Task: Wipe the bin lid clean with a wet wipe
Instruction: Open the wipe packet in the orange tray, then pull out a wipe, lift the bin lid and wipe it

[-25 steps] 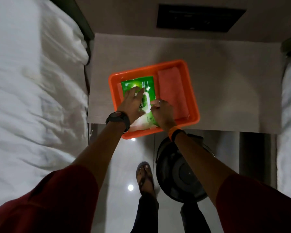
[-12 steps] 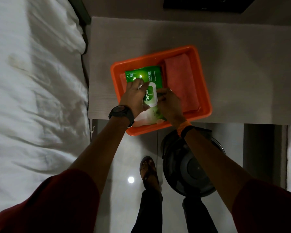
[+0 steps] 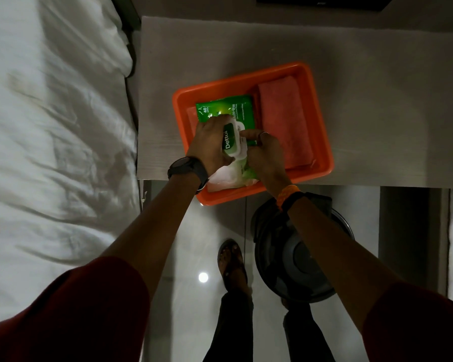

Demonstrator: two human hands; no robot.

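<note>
Two hands, left (image 3: 211, 145) and right (image 3: 264, 155), in curled grip on glossy green wipe pack (image 3: 228, 108); rectangular orange tray (image 3: 233, 81) beneath.

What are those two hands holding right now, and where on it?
The green wipes pack: the left hand grips its flip lid, and the right hand pinches at the opening beside it.

both arms extended forward; left hand (image 3: 211, 142) curled, gripping; right hand (image 3: 266, 152) pinching beside it.
</note>
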